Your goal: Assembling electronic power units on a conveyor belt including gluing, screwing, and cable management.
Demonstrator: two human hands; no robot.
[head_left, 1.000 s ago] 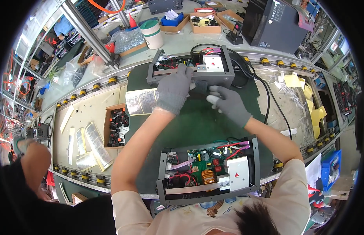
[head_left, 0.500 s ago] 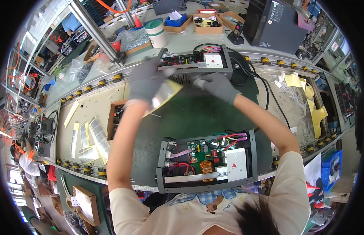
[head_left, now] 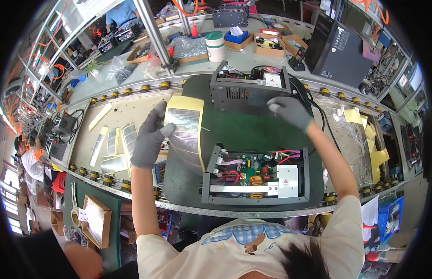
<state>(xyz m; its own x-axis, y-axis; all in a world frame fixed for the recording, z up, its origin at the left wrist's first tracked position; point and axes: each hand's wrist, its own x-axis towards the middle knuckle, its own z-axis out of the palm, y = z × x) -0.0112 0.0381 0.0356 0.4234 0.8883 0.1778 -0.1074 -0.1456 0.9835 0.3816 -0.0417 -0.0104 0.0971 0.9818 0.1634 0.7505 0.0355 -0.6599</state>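
My left hand (head_left: 153,137), in a grey glove, grips a yellow-backed label sheet (head_left: 185,118) by its left edge, thumb across the front. Silver printed labels show on the sheet, which hangs over the left of the green mat. My right hand (head_left: 292,112), gloved too, is in front of the right end of the far electronics unit (head_left: 239,96). Its fingers are curled together; anything between them is hidden. That unit is a dark open-topped case with vent slots facing me. Closer to me sits a second open unit (head_left: 253,181), showing a green circuit board, a copper coil and a white plate.
Loose label strips (head_left: 116,146) lie left of the green mat (head_left: 253,132). Yellow paper scraps (head_left: 376,139) are at the right. Black cables (head_left: 318,100) run beside the far unit. Behind stand a white cup (head_left: 215,51), parts boxes (head_left: 270,45) and a large black case (head_left: 339,49).
My left hand has drawn back from the far unit to the left, bringing the label sheet along. My right hand has shifted toward that unit's right end. The whole view has also shifted.
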